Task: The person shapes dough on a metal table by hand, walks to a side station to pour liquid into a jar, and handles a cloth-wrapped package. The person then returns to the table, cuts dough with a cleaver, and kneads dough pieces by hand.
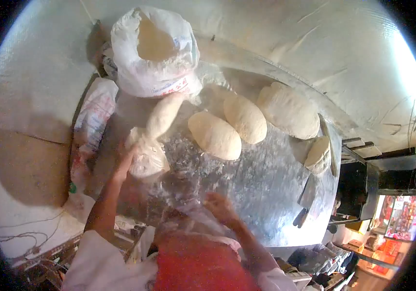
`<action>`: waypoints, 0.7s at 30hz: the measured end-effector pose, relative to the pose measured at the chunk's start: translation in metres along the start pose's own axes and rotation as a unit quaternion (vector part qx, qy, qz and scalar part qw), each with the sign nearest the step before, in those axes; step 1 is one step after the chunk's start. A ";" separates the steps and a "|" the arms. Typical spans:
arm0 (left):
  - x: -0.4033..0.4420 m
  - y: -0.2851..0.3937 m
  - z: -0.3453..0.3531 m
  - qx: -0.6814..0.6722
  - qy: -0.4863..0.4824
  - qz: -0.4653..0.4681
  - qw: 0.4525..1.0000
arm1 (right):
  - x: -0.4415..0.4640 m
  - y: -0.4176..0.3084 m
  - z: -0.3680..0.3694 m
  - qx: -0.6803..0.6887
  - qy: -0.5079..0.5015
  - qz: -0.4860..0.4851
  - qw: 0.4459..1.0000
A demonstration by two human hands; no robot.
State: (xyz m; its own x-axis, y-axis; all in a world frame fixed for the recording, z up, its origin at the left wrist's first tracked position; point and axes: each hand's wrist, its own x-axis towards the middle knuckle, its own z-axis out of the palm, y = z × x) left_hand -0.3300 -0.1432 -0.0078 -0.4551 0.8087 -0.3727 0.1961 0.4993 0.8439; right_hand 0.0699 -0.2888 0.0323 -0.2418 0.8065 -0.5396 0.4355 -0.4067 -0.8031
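Note:
My left hand (136, 151) is closed on a lump of dough (149, 162) on the left of the floured metal table (256, 189). From that lump a long, narrow piece of dough (164, 116) stretches up toward the flour sack; whether the two are joined I cannot tell. My right hand (220, 207) is low over the front of the table, fingers curled and slightly blurred. What it holds, if anything, is hidden. Two oval dough pieces (215, 136) lie side by side at the middle, beyond my right hand.
An open white sack of flour (157, 75) stands at the back left. A larger dough mass (288, 110) lies back right, with a smaller dough piece (318, 155) at the right edge. Dark flat tools (307, 199) lie near it. A printed sack (94, 119) lies along the left.

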 end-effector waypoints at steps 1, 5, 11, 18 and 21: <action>-0.008 -0.002 -0.004 -0.001 -0.005 -0.003 1.000 | -0.008 0.023 0.007 -0.009 -0.008 0.020 1.000; -0.007 -0.009 -0.013 -0.129 -0.149 0.040 0.980 | -0.023 -0.002 -0.001 -0.017 -0.061 0.078 0.995; -0.047 -0.032 0.018 -0.142 -0.368 -0.028 0.919 | 0.020 -0.013 0.029 0.196 0.056 -0.063 0.977; -0.225 0.032 0.159 -0.100 -0.296 0.109 0.944 | -0.022 0.058 -0.031 0.163 0.086 -0.270 0.945; -0.277 0.070 0.184 -0.117 -0.385 0.021 0.915 | -0.070 0.095 -0.075 0.517 0.103 0.066 0.847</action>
State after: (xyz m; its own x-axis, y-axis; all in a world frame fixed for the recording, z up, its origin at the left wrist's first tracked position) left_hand -0.0303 -0.2751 0.0832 0.3129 0.8498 -0.4242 -0.0324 0.4560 0.8894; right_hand 0.1932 -0.3512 0.0129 -0.0482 0.7395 -0.6714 -0.5719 -0.5716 -0.5884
